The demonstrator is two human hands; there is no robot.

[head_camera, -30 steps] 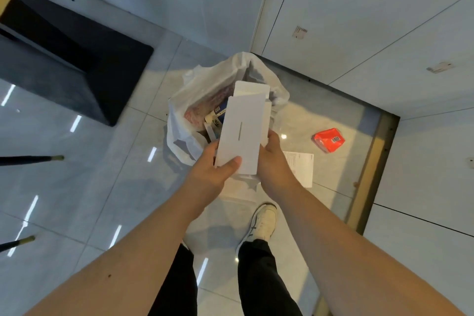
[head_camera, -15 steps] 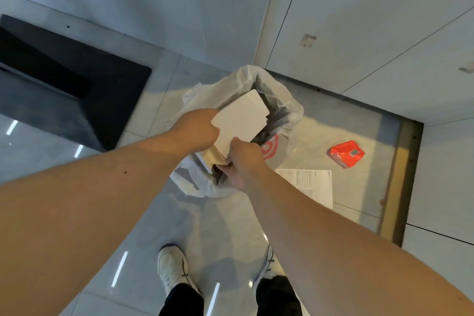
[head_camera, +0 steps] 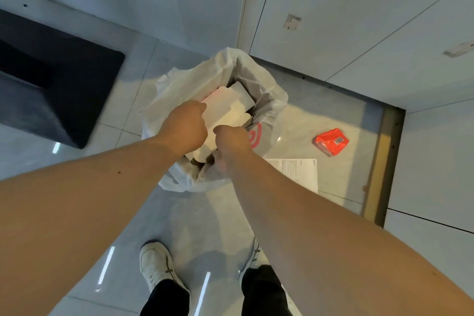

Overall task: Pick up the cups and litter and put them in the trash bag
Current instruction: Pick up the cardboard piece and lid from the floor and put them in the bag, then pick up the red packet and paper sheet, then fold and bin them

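Observation:
A translucent white trash bag (head_camera: 269,90) stands open on the tiled floor in front of me. A flat white cardboard box (head_camera: 228,113) lies tilted in its mouth, on top of other rubbish. My left hand (head_camera: 186,127) is curled on the box's left side. My right hand (head_camera: 230,142) grips its near edge, inside the bag's opening. On the floor to the right of the bag lie an orange packet (head_camera: 331,141) with a barcode and a printed white paper sheet (head_camera: 297,170).
A dark mat or block (head_camera: 51,90) lies at the left. White wall panels (head_camera: 359,20) rise behind and to the right of the bag. A brass floor strip (head_camera: 382,161) runs along the right. My two white shoes (head_camera: 156,264) stand below.
The white box went from held upright above the bag to pressed down into its mouth. Both hands moved forward and down with it, and my view shifted closer over the bag.

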